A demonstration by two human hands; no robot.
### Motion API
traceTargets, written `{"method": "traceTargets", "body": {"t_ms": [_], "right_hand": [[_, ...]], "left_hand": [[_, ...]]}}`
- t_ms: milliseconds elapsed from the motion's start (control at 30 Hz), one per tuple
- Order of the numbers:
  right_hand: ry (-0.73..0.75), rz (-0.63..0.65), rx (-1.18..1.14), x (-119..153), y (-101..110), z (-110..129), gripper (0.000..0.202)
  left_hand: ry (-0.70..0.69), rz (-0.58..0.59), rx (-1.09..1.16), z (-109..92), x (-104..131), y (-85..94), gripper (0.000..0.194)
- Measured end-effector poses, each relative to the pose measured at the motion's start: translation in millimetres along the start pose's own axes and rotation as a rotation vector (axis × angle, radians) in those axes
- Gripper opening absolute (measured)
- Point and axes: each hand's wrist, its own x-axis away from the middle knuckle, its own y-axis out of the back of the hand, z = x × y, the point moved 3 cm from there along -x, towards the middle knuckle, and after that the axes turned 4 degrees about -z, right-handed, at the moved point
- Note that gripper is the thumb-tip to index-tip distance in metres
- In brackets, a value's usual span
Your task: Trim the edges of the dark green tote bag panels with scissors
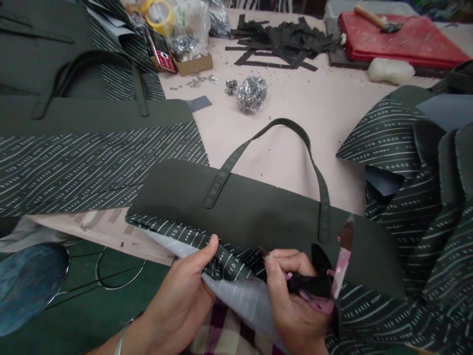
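Note:
A dark green bag panel with a looped handle lies across the table's near edge, its striped lining folded over at the bottom. My left hand pinches the folded striped edge, thumb on top. My right hand grips a pair of pink-handled scissors wrapped in black cloth, blades pointing up beside the panel's lower edge.
Stacked bag panels lie at the left and curled striped pieces at the right. Further back are black strips, a foil ball, a box of metal parts, a red phone, tape rolls and a hammer on a red pad.

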Motion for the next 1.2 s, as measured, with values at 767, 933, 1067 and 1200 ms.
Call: {"method": "traceTargets", "body": {"t_ms": [767, 933, 1067, 1200], "right_hand": [[-0.044, 0.008, -0.098, -1, 9, -6, 0.024], [0.039, 0.060, -0.034, 2, 7, -10, 0.021], [0.035, 0.079, -0.051, 3, 6, -10, 0.021], [-0.033, 0.028, -0.164, 1, 9, -8, 0.026]], "left_hand": [[-0.003, 0.093, 0.003, 2, -1, 5.4, 0.013], [-0.013, 0.089, 0.003, 5, -2, 6.7, 0.014], [-0.054, 0.151, 0.006, 3, -1, 0.7, 0.019], [-0.035, 0.116, 0.041, 1, 0, -3.6, 0.025]]}}
